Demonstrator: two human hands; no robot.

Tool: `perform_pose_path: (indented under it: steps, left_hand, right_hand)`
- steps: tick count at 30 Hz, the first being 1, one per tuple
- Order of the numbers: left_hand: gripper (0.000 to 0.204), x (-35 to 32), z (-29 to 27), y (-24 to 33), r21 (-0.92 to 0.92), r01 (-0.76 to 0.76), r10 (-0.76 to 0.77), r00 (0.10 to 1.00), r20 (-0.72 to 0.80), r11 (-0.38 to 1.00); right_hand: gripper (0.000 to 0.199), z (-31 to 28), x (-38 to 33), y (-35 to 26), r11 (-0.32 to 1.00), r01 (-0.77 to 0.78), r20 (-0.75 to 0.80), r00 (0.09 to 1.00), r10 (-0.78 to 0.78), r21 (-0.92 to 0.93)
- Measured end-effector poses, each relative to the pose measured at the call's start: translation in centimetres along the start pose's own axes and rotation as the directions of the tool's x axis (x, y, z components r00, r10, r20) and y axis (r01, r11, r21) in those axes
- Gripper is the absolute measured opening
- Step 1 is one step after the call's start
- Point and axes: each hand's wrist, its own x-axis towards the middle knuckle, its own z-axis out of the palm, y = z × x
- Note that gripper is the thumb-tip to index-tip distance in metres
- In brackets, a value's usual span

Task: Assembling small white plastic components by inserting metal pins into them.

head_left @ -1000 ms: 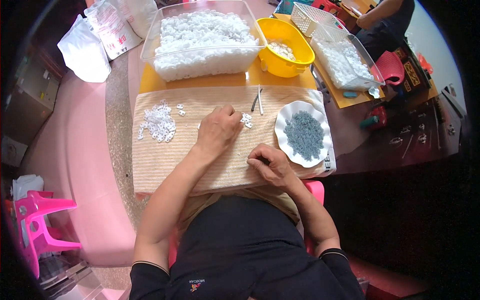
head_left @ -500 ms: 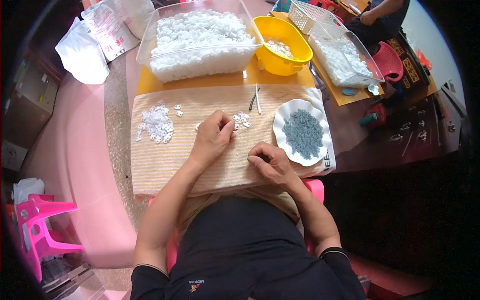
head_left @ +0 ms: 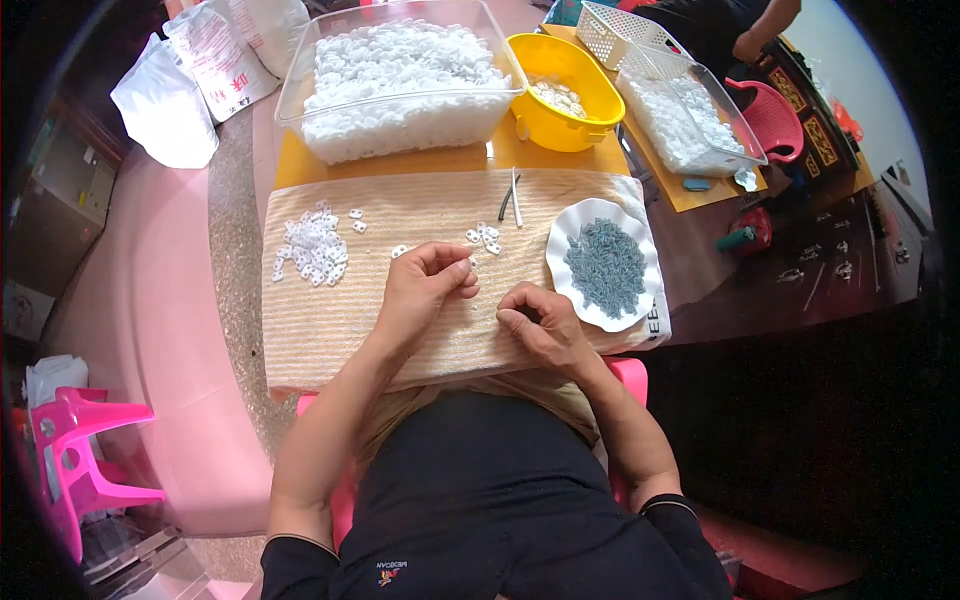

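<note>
My left hand (head_left: pixel 428 288) hovers over the middle of a striped cloth (head_left: pixel 330 350), thumb and forefinger pinched together; whatever sits between the tips is too small to make out. To its right, my right hand (head_left: pixel 542 322) has its thumb and forefinger closed in a ring, and I cannot see what they hold. Just beyond the fingertips lie several small white plastic pieces with holes (head_left: pixel 486 236). A larger heap of such white pieces (head_left: pixel 312 248) spreads at the left. Beside my right hand stands a white scalloped plate (head_left: pixel 563 222) filled with small grey-blue pins (head_left: pixel 606 268).
At the back stand a clear tub (head_left: pixel 400 112) of white pieces and a yellow basin (head_left: pixel 570 125). A white stick and a dark stick (head_left: pixel 516 200) cross on the cloth. Farther right are another clear tub (head_left: pixel 690 150) and a person's hand (head_left: pixel 746 46). A pink stool (head_left: pixel 90 440) is at left.
My left hand has drawn slightly toward me and turned, showing the pinched fingertips more and uncovering a white piece behind it. My right hand has barely moved. The person at the back has shifted.
</note>
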Motion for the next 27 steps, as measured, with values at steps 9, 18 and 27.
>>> perform_pose_path:
  steps: [9,18,27]
  left_hand:
    - [0.022,-1.2,0.4,0.0,-0.175,0.117,-0.114,0.993,0.027,0.978]
    - [0.018,-2.1,0.9,-0.1,-0.249,0.184,-0.167,0.982,0.086,0.951]
    - [0.014,-3.4,2.2,-0.3,-0.268,0.236,-0.199,0.967,0.156,0.934]
  right_hand:
    - [0.013,0.2,-0.1,0.3,0.998,-0.034,-0.035,0.999,0.036,0.049]
    - [0.011,0.6,0.0,0.6,0.946,-0.117,-0.077,0.986,0.147,0.302]
    - [0.014,0.7,0.1,1.7,0.900,-0.024,-0.140,0.986,0.095,0.435]
